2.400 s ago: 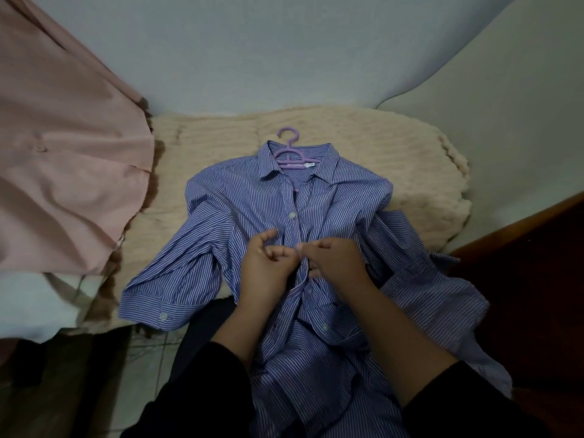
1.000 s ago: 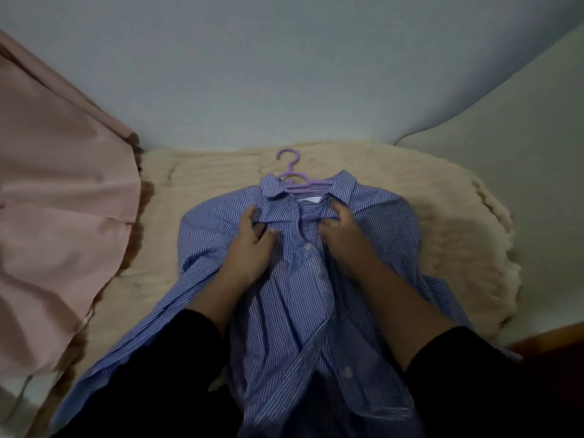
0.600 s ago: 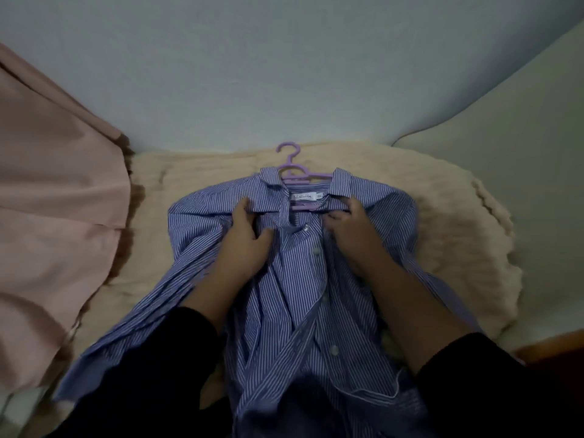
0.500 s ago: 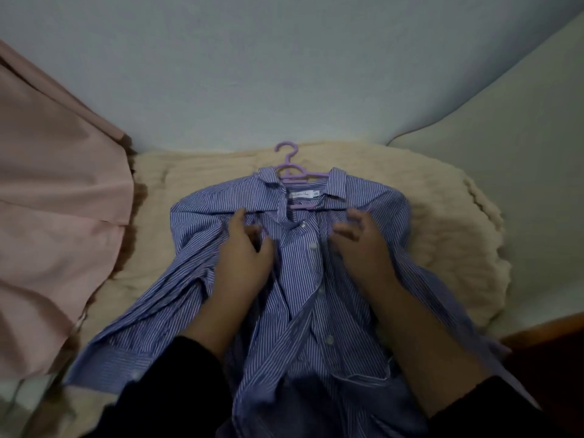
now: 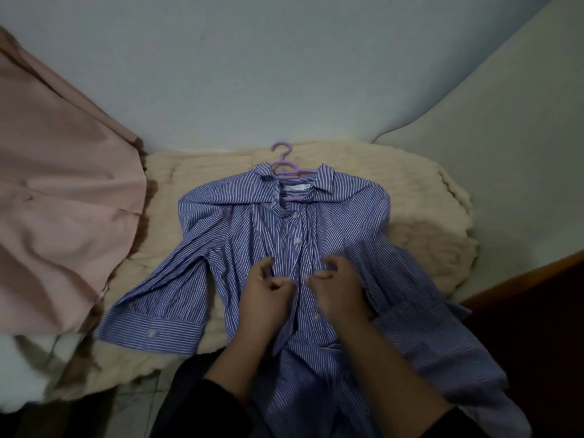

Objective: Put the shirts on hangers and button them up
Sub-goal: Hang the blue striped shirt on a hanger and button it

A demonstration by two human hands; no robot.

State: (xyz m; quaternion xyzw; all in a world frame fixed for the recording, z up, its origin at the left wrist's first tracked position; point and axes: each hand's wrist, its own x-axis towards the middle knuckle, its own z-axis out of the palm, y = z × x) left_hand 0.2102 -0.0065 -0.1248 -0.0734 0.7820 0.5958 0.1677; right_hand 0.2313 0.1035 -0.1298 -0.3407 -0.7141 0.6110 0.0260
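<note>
The shirt (image 5: 331,241) is thin woven cloth, finely striped, matt, with small glossy buttons (image 5: 297,240). The hanger (image 5: 286,167) is smooth lilac plastic. Beneath lies a fluffy, ribbed cream blanket (image 5: 420,222). At left, a pink cloth (image 5: 63,216) looks smooth and matt.

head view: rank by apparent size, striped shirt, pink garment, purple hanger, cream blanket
1. pink garment and striped shirt: similar area, and both are cut off by the frame, so unranked
2. cream blanket, partly covered by the shirt
3. purple hanger, mostly hidden inside the collar
</note>
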